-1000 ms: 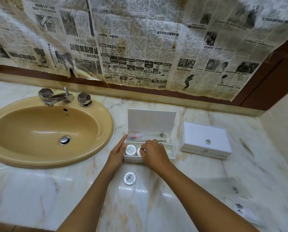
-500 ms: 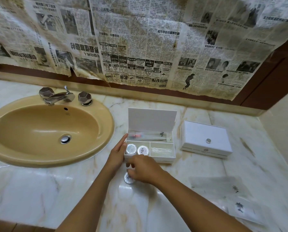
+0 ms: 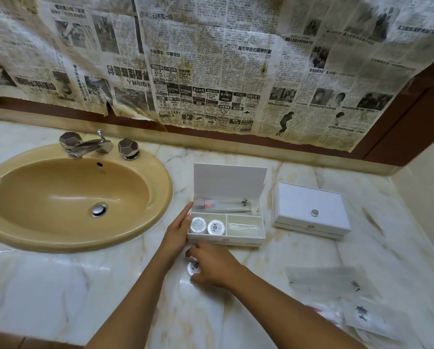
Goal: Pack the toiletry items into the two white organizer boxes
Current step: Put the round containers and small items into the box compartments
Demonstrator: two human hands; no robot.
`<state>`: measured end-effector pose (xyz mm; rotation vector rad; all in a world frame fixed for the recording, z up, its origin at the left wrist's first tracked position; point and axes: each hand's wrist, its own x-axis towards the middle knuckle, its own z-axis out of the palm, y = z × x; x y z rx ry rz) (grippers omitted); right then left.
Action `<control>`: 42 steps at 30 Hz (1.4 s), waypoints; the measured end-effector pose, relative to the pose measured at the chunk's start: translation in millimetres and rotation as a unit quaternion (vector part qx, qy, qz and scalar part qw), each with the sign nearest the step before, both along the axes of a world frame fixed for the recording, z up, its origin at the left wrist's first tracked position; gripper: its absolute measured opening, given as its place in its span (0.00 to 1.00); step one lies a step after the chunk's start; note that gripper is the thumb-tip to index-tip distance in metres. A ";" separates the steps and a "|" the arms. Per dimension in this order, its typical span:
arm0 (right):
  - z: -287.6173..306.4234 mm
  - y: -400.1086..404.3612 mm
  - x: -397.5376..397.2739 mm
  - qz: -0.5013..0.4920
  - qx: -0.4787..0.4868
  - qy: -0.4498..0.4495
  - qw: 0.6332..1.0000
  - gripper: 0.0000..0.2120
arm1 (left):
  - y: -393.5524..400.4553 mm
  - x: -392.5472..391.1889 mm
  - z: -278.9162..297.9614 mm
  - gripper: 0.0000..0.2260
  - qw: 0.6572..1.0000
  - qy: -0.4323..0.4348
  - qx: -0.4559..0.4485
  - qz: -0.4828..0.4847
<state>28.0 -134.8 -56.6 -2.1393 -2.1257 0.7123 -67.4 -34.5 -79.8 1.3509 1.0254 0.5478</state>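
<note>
Open organizer box (image 3: 226,239) stands at the centre of the marble table (image 3: 59,293), lid up. Its rear compartment holds a long sachet (image 3: 223,206); the front-left compartment holds two round tins (image 3: 205,225) side by side; the front-right holds a small clear packet (image 3: 243,226). The closed organizer box (image 3: 311,210) sits at three o'clock from the open one, apart from it.

Left hand (image 3: 178,229) lies with fingers straight, flat against the open box's left wall, steadying it and gripping nothing.

Right hand (image 3: 212,267) is at six o'clock from the open box, fingers curled down over a third round tin (image 3: 193,268) lying on the table. Whether the fingers have closed on the tin cannot be told; the hand covers most of it.

Flat translucent sachets (image 3: 336,283) lie unpacked at four o'clock, near the table edge.

Assessment: the step in hand is picking up the loose tin. Recommended: pinch it by the rim, lift clear of the front wall, keep the left hand bracing the box. The front-left compartment looks nearly full, so the tin may need stacking or the other compartment.
</note>
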 end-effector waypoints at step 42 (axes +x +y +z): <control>7.7 16.3 43.3 -0.188 0.237 -0.041 0.952 0.12 | -2.6 0.6 9.5 0.17 1.000 0.015 -0.004 0.007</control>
